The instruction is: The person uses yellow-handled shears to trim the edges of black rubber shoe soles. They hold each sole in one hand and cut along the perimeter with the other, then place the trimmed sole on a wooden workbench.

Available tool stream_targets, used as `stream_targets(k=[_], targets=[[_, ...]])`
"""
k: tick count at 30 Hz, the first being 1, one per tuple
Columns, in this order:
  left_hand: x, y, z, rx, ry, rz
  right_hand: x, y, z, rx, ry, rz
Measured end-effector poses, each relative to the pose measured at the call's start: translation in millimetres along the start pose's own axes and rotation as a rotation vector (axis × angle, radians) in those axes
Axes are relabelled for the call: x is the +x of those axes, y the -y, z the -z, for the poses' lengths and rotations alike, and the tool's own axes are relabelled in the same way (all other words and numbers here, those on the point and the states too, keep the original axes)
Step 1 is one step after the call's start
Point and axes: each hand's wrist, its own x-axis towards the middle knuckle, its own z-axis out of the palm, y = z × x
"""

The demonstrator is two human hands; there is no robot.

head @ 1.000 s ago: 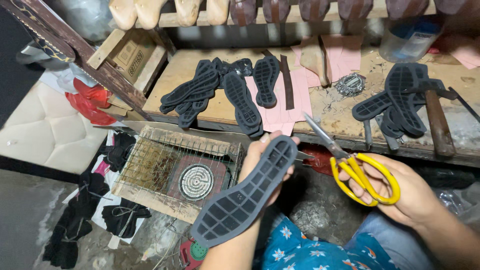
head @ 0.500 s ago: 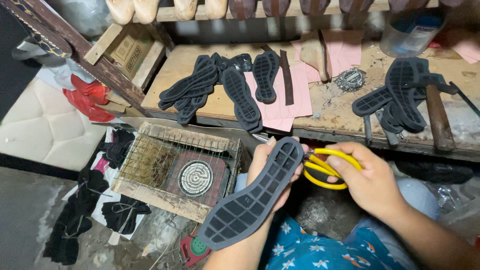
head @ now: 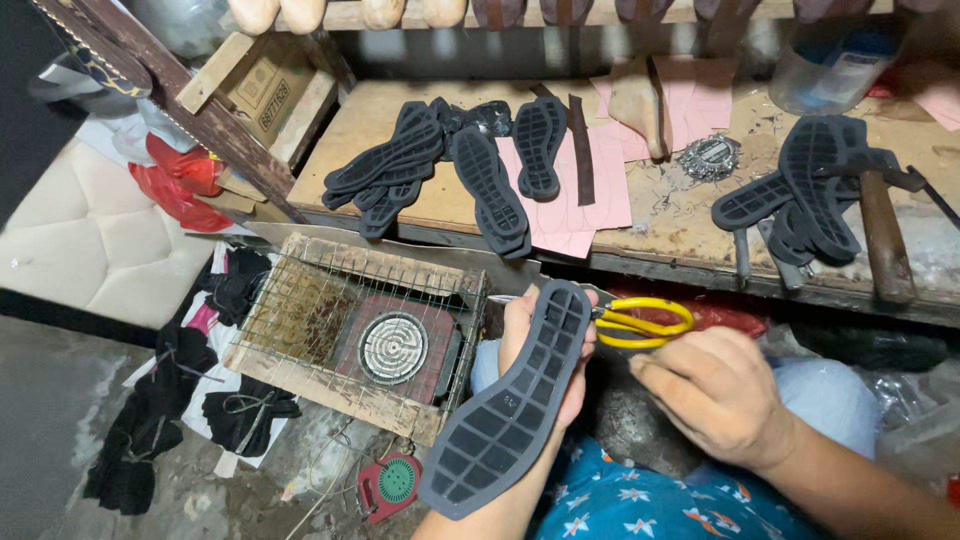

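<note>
Since half a second earlier, the right hand (head: 722,392) had drawn nearer the body and lower, and the yellow-handled scissors (head: 640,323) had closed in against the edge of the dark rubber shoe sole (head: 515,400).

Nearest the viewer, the left hand (head: 528,345) held that sole from behind, its grip clamped around the upper part. The sole's tread faced the camera, and its long axis ran diagonally, one rounded end low at the left, the other high at the right beside the scissors. The right hand's grip was closed on the scissor handles; the blades sat hidden behind the sole, so any cut could not be seen. By the look of it, trimming of this sole was only starting.

Just beyond lay a wire-caged heater (head: 360,335) on the floor. Farther off, the wooden surface (head: 330,165) carried a pile of black soles (head: 440,165), pink sheets (head: 570,200) and a hammer (head: 880,225); many soles apparently remained.
</note>
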Motion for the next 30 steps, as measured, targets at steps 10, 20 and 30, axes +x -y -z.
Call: stream_targets(k=[10, 20, 30], targets=[[-13.3, 11.3, -3.6, 0.132, 0.084, 0.009, -0.4, -4.2, -29.9, -0.141, 0.368, -0.491], [-33.1, -30.6, 3.5, 0.048, 0.206, 0.000, -22.8, -3.4, 14.5, 0.282, 0.189, -0.743], [-45.2, -32.2, -6.2, 0.167, 0.240, -0.057, -18.2, 15.4, 28.0, 0.163, 0.368, -0.887]])
